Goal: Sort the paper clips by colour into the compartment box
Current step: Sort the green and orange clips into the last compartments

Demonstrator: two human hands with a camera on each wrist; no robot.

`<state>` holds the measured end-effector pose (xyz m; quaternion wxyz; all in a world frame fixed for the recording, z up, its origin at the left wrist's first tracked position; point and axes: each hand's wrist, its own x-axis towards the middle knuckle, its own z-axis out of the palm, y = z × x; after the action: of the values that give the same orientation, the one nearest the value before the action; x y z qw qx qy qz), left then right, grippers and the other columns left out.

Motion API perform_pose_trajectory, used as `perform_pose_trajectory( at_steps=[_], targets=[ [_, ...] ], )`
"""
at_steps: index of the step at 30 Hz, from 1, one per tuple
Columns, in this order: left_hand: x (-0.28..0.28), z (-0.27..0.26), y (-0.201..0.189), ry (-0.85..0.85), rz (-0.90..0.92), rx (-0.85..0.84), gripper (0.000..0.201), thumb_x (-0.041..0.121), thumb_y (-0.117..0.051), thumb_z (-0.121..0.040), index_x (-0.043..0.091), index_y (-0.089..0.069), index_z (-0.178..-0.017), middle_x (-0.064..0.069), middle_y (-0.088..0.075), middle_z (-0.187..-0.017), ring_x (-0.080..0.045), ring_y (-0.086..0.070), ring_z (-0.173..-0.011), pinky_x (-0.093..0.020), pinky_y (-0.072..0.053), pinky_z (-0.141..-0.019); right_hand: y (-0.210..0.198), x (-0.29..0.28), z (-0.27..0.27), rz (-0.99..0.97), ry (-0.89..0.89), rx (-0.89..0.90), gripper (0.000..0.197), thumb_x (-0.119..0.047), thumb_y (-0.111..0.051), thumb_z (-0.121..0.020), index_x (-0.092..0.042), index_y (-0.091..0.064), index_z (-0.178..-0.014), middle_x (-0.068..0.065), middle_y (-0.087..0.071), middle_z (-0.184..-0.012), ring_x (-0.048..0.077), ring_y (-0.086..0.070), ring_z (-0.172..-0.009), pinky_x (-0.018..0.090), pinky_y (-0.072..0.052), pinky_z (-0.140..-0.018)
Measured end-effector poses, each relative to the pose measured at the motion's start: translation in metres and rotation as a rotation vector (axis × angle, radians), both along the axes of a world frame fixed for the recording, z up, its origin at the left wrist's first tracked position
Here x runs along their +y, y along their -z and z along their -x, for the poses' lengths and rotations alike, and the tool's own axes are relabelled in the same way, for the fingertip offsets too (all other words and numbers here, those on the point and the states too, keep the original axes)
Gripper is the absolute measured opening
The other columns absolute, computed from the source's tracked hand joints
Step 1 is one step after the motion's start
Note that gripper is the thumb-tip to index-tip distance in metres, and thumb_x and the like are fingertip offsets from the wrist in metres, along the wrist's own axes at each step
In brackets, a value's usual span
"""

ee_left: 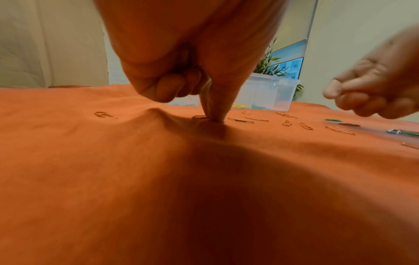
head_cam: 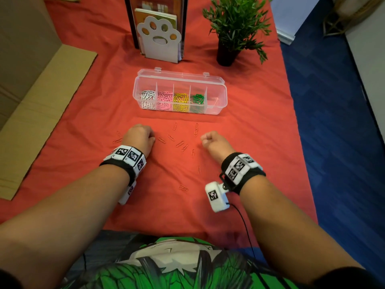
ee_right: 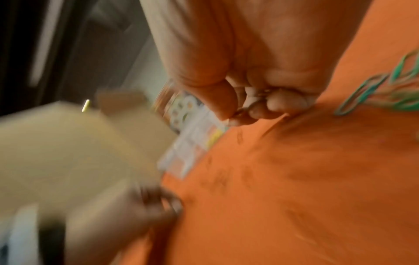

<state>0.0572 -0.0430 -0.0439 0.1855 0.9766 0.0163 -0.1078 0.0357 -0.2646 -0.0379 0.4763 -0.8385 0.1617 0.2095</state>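
Observation:
A clear compartment box (head_cam: 216, 109) stands open on the red cloth, with white, pink, yellow and green clips (head_cam: 198, 100) in separate compartments; its rightmost compartment looks empty. Several red paper clips (head_cam: 180, 143) lie scattered on the cloth between my hands. My left hand (head_cam: 152, 139) is curled with thumb and forefinger pressed to the cloth. In the left wrist view, my left hand (ee_left: 213, 116) pinches a red clip (ee_left: 200, 117). My right hand (head_cam: 204, 141) is a loose fist just above the cloth. The blurred right wrist view shows clip loops (ee_right: 241, 110) between its curled fingers.
A white paw-shaped bookend (head_cam: 159, 38) with books and a potted plant (head_cam: 235, 24) stand behind the box. Flat cardboard (head_cam: 41, 101) lies at the left. The cloth's right edge drops to blue floor (head_cam: 333, 132). Green clips (ee_right: 362, 93) lie beside my right hand.

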Motion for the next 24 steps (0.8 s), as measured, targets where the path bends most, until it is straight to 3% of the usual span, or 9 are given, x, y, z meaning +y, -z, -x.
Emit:
perform_pose_trajectory(
  at_steps=[4,6,10,12,15,18,20,22,24],
  targets=[
    [-0.002,-0.001,0.000,-0.002,0.024,0.028,0.021,0.017,-0.051,-0.088,0.002,-0.063,-0.095,-0.023,-0.060,-0.105,-0.039,-0.057,-0.097,-0.040,-0.044,-0.084,-0.013,-0.005,-0.019,-0.639,0.471,0.142,0.024,-0.002,-0.036,-0.090,-0.013,-0.052,-0.076,0.001,-0.042,-0.063,0.013,-0.043,-0.055,0.017,-0.035,-0.039],
    [-0.001,-0.003,-0.004,-0.090,0.108,0.076,0.026,0.019,-0.046,-0.090,-0.002,-0.061,-0.092,-0.025,-0.061,-0.097,-0.038,-0.057,-0.092,-0.040,-0.044,-0.081,-0.015,-0.004,-0.025,-0.686,0.526,0.175,0.021,-0.006,-0.041,-0.090,-0.011,-0.051,-0.073,0.001,-0.041,-0.063,0.012,-0.042,-0.054,0.017,-0.037,-0.040],
    [0.002,-0.002,-0.020,-0.538,0.856,0.431,0.015,0.017,-0.040,-0.074,0.013,-0.047,-0.061,-0.004,-0.042,-0.060,-0.022,-0.040,-0.054,-0.022,-0.032,-0.049,-0.006,0.007,-0.046,-0.085,0.170,0.114,0.020,-0.013,-0.051,-0.088,-0.018,-0.052,-0.069,0.003,-0.053,-0.072,0.017,-0.049,-0.062,0.026,-0.043,-0.056],
    [0.010,0.000,-0.026,-0.723,1.240,0.545,0.007,0.016,-0.038,-0.061,0.015,-0.045,-0.059,-0.002,-0.046,-0.052,-0.014,-0.039,-0.046,-0.017,-0.032,-0.046,-0.003,0.017,-0.052,0.302,-0.007,0.029,0.012,-0.018,-0.053,-0.085,-0.010,-0.061,-0.089,0.014,-0.063,-0.099,0.028,-0.060,-0.092,0.034,-0.047,-0.083],
    [0.023,0.001,-0.030,-0.811,1.397,0.548,0.015,0.018,-0.040,-0.057,0.012,-0.052,-0.064,-0.002,-0.057,-0.050,-0.014,-0.050,-0.045,-0.018,-0.044,-0.049,0.005,0.033,-0.053,0.607,-0.137,-0.090,0.046,-0.021,-0.053,-0.086,-0.001,-0.043,-0.126,0.022,-0.048,-0.127,0.038,-0.046,-0.119,0.039,-0.039,-0.101],
    [0.032,-0.005,-0.026,-0.871,1.254,0.442,0.019,0.020,-0.041,-0.078,0.017,-0.051,-0.061,0.005,-0.045,-0.042,-0.009,-0.039,-0.040,-0.012,-0.035,-0.042,0.010,0.044,-0.051,0.727,-0.240,-0.144,0.041,-0.011,-0.049,-0.087,-0.003,-0.039,-0.126,0.020,-0.043,-0.130,0.036,-0.042,-0.121,0.041,-0.039,-0.100],
    [0.042,-0.008,-0.018,-0.795,0.964,0.285,0.020,0.029,-0.052,-0.077,0.018,-0.055,-0.061,0.000,-0.047,-0.048,-0.016,-0.045,-0.043,-0.019,-0.040,-0.044,0.011,0.047,-0.050,0.746,-0.266,-0.153,0.034,-0.004,-0.039,-0.087,-0.003,-0.041,-0.121,0.022,-0.044,-0.127,0.039,-0.044,-0.118,0.043,-0.040,-0.098],
    [0.053,-0.005,-0.016,-0.622,0.551,0.136,0.013,0.030,-0.062,-0.074,0.017,-0.066,-0.075,-0.008,-0.065,-0.069,-0.027,-0.064,-0.066,-0.033,-0.052,-0.065,0.012,0.047,-0.049,0.757,-0.276,-0.159,0.033,-0.002,-0.034,-0.088,-0.002,-0.041,-0.120,0.023,-0.046,-0.125,0.040,-0.046,-0.116,0.044,-0.041,-0.097],
    [0.063,0.001,-0.015,-0.456,0.200,0.047,0.021,0.021,-0.065,-0.076,0.016,-0.069,-0.097,-0.010,-0.071,-0.092,-0.029,-0.066,-0.092,-0.031,-0.049,-0.081,0.012,0.048,-0.050,0.747,-0.259,-0.138,0.034,-0.002,-0.034,-0.088,-0.002,-0.039,-0.122,0.024,-0.046,-0.125,0.040,-0.046,-0.116,0.044,-0.041,-0.096]
  ],
)
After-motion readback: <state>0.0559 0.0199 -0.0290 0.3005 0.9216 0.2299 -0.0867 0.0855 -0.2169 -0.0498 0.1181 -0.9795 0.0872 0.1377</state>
